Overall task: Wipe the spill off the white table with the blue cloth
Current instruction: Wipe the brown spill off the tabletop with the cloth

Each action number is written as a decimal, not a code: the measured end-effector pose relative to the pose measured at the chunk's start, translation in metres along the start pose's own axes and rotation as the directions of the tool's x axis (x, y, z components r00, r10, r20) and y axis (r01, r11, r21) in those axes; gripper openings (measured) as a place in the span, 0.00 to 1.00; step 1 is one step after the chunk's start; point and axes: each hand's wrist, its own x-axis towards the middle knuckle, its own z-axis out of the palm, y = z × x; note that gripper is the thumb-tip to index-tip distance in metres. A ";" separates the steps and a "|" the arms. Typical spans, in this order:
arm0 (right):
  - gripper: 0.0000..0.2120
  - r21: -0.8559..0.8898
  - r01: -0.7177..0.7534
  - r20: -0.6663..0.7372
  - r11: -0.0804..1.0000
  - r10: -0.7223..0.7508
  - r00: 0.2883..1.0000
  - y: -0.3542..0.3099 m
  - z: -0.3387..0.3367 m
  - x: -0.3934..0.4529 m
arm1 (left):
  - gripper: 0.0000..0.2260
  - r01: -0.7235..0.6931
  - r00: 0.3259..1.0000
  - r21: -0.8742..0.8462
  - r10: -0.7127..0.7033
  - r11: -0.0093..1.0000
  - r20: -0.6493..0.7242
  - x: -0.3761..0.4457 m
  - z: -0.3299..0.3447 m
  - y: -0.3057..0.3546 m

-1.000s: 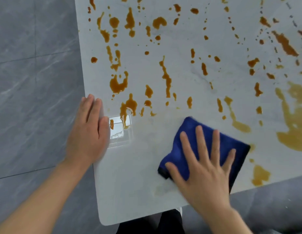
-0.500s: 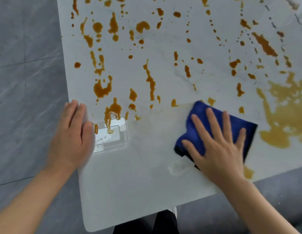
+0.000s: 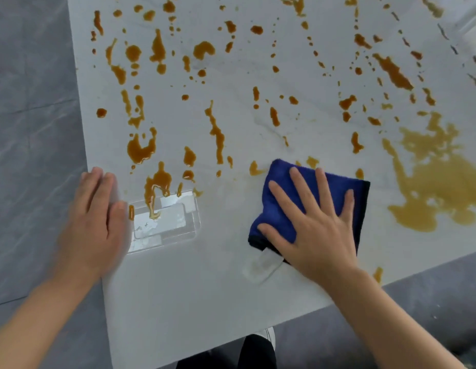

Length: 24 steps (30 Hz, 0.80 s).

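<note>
Head view, looking down. White table: marbled top, near corner rounded, grey tiled floor around it. Spill: amber-brown drops and streaks scattered over the far and middle parts of the table; one broad, paler smeared patch at the right. Blue cloth: folded, lying flat on the table near its front edge, right of centre, between the streaks and the smeared patch; a pale label tab sticks out from its near edge. Right hand: flat on the cloth, fingers straight and spread wide, pressing down. Left hand: blurred, resting palm-down on the table's left edge, fingers straight and together, holding nothing. Bright rectangular reflection: on the tabletop just right of the left hand, with spill running into it.
</note>
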 end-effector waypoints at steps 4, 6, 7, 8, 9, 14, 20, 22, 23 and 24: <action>0.34 0.001 -0.142 -0.008 0.990 0.142 0.990 0.037 -0.002 0.005 | 0.28 0.004 1.000 0.035 -0.004 0.999 0.022 -0.001 -0.002 0.003; 0.35 0.020 -0.225 0.015 0.974 0.225 0.974 0.048 -0.003 -0.009 | 0.28 0.003 1.000 0.046 -0.004 0.999 0.020 0.000 -0.002 0.003; 0.34 0.040 -0.265 0.031 0.963 0.264 0.964 0.049 -0.002 -0.017 | 0.28 0.001 1.000 0.049 -0.002 0.999 0.016 0.000 -0.002 0.002; 0.34 0.064 -0.292 0.045 0.954 0.289 0.956 0.048 -0.002 -0.026 | 0.29 -0.003 1.000 0.048 0.003 0.999 0.010 0.000 -0.002 0.002; 0.33 0.077 -0.301 0.057 0.951 0.297 0.953 0.044 -0.001 -0.035 | 0.29 -0.011 1.000 0.044 0.010 0.999 0.004 0.000 -0.001 0.002; 0.35 0.049 -0.085 0.107 0.995 0.080 0.991 0.009 0.004 -0.063 | 0.29 -0.025 1.000 0.027 0.025 0.999 0.000 0.000 0.000 0.001; 0.33 0.010 -0.019 0.012 1.000 0.018 1.000 0.029 -0.005 -0.008 | 0.28 0.000 1.000 0.031 -0.001 1.000 0.008 0.001 0.000 0.001; 0.33 0.019 -0.059 -0.042 0.998 0.060 0.997 0.047 -0.005 0.010 | 0.27 0.004 1.000 0.037 -0.005 0.999 0.012 0.001 0.000 0.000; 0.33 0.022 -0.087 -0.057 0.996 0.088 0.994 0.058 -0.005 0.017 | 0.26 -0.002 1.000 0.040 0.002 0.999 0.016 0.000 0.000 0.000; 0.33 0.030 -0.122 -0.057 0.992 0.124 0.991 0.069 -0.007 0.022 | 0.26 -0.009 1.000 0.046 0.008 0.999 0.019 0.000 0.000 -0.001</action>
